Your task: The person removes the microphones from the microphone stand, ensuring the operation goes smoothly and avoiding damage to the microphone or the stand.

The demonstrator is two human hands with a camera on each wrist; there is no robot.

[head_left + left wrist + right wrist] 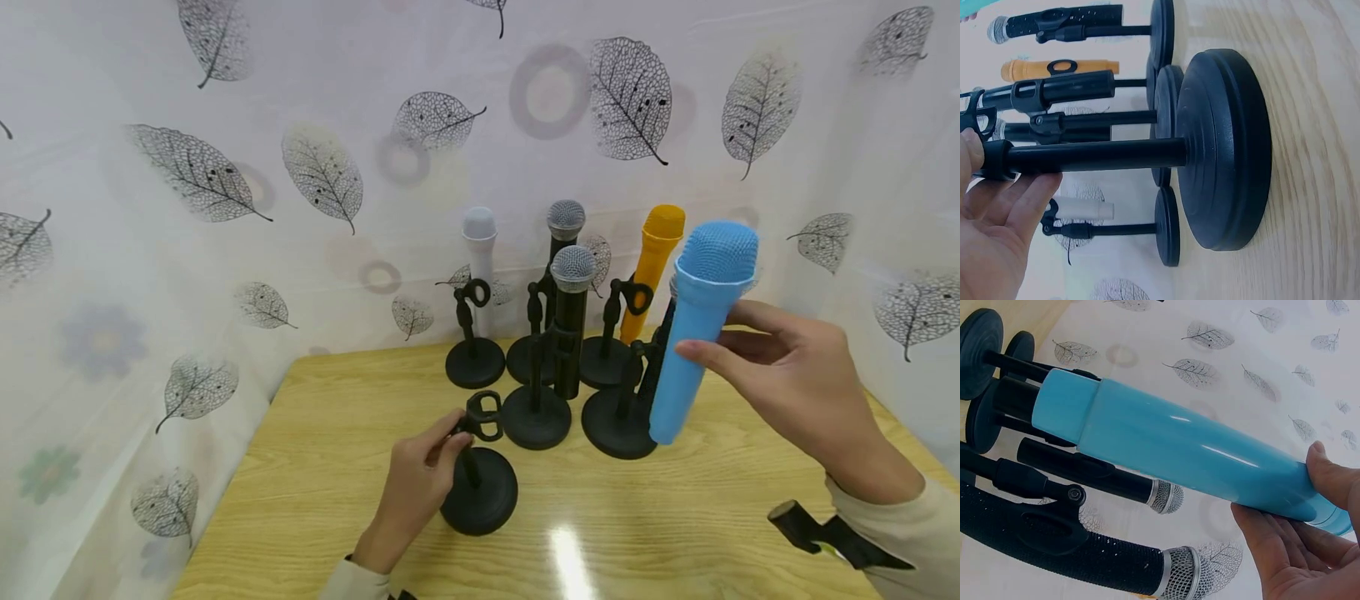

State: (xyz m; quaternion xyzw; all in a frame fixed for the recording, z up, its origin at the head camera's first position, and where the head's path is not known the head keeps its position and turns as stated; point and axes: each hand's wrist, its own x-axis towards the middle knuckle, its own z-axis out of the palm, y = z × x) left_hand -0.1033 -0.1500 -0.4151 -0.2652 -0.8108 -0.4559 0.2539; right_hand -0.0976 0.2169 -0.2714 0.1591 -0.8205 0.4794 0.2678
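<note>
My left hand (420, 483) grips a black microphone stand (480, 498) near the top of its stem, just below the ring-shaped clip (484, 417). The stand's round base is at the tabletop, nearest me among the stands, and no microphone sits in its clip. Up on the right, my right hand (795, 375) holds a light blue microphone (686, 350) between thumb and fingers. Its mesh head points up and its lower end tilts down to the left. In the right wrist view the blue body (1185, 450) shows plainly, with the fingers near its head end.
Behind stand several black stands. A black microphone (572, 325) with a silver head is upright in one clip. Farther back are a white microphone (480, 242), another silver-headed one (566, 221) and an orange one (656, 258). A leaf-patterned curtain (360, 275) borders the wooden table (322, 467).
</note>
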